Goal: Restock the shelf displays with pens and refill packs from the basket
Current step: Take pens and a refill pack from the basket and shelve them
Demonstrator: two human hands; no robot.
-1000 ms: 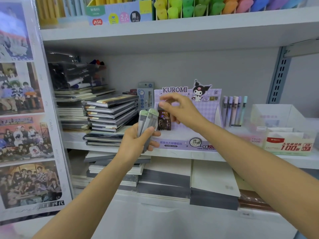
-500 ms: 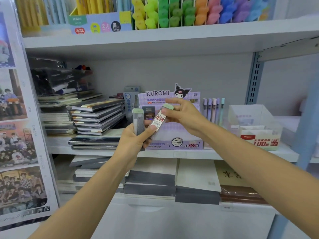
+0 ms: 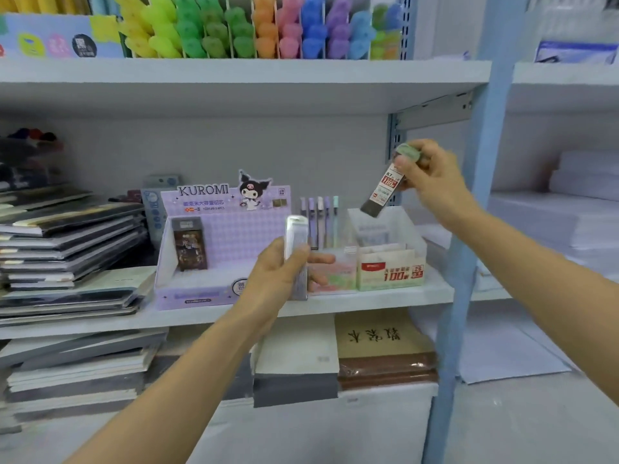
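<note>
I pinch a refill pack point(image 3: 383, 189) by its green cap in my right hand point(image 3: 432, 175), fingers curled round the top. The pack hangs tilted, its dark lower end pointing down and to the left. It is in the air, up and to the right of the Kuromi box point(image 3: 221, 249), just over the clear bin point(image 3: 385, 249) that stands to the right of that box. I cannot tell whether the pack's lower end touches the bin's rim.

My left hand point(image 3: 278, 276) is clamped on a second pack point(image 3: 296, 256), held upright in front of the Kuromi box's right end, thumb on one side and fingers wrapped behind.

Inside the Kuromi box, at its left, one dark pack point(image 3: 189, 244) stands upright. Just right of the box, between it and the bin, a row of pens point(image 3: 320, 222) stands upright against the back wall. The box, pens and bin all sit on the same shelf point(image 3: 368, 301).

Left of the Kuromi box lies a stack of notebooks point(image 3: 67, 242). On the shelf above the box, highlighters point(image 3: 254, 28) stand in coloured rows from yellow through green, orange, pink, blue and purple.
</note>
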